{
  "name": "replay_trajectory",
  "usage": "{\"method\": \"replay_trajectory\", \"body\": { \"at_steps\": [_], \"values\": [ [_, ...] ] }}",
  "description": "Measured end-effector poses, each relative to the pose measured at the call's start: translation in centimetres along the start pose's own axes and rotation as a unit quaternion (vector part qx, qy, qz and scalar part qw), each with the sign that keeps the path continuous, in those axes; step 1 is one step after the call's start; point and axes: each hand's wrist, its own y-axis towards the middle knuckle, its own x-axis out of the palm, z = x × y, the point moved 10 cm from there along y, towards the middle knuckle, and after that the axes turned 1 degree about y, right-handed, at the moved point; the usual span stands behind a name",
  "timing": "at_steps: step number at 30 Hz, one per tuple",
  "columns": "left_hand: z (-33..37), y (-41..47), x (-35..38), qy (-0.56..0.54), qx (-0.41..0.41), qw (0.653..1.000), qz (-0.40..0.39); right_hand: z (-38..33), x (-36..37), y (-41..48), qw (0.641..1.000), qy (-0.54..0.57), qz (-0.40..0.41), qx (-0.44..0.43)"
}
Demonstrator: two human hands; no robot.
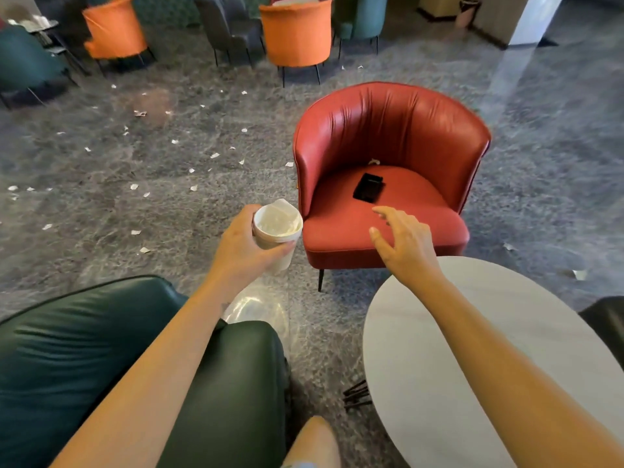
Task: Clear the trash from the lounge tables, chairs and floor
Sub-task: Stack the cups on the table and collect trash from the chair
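Head view, left hand (241, 246) gripping cup (277, 231), contents unclear, right hand (407, 246) spread

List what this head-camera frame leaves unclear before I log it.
Head view only:
- cup contents: pale crumpled stuff, unidentifiable; left hand covers its side.
- black object on red chair: flat, too small to identify.
- far table clutter: blurred, cut by the left edge.
- clear film under the left hand: bag or not, partly hidden by forearm.
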Motion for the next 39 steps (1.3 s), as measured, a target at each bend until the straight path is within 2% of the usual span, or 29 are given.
{"method": "replay_trajectory", "body": {
  "at_steps": [7,15,20,25,31,39],
  "values": [
    [-0.2,10.4,6.1,-0.019,0.030,0.999,-0.022,5.3,1.8,6.0,0.998,-0.028,0.017,0.050],
    [-3.6,30.3,12.4,-0.040,0.065,0.994,-0.082,11.8,7.7,21.7,0.990,-0.066,0.018,0.123],
    [-3.9,39.8,15.0,-0.051,0.097,0.987,-0.117,15.0,9.1,28.8,0.983,-0.079,0.021,0.163],
    [-4.5,45.0,18.2,-0.062,0.107,0.982,-0.145,18.2,9.8,32.4,0.976,-0.094,0.012,0.194],
    [-5.8,49.0,22.8,-0.062,0.081,0.978,-0.180,21.5,10.4,37.1,0.971,-0.109,-0.002,0.210],
    [-7.7,56.3,28.9,-0.030,0.049,0.982,-0.178,30.2,15.1,45.7,0.974,-0.078,-0.016,0.212]
  ]
}}
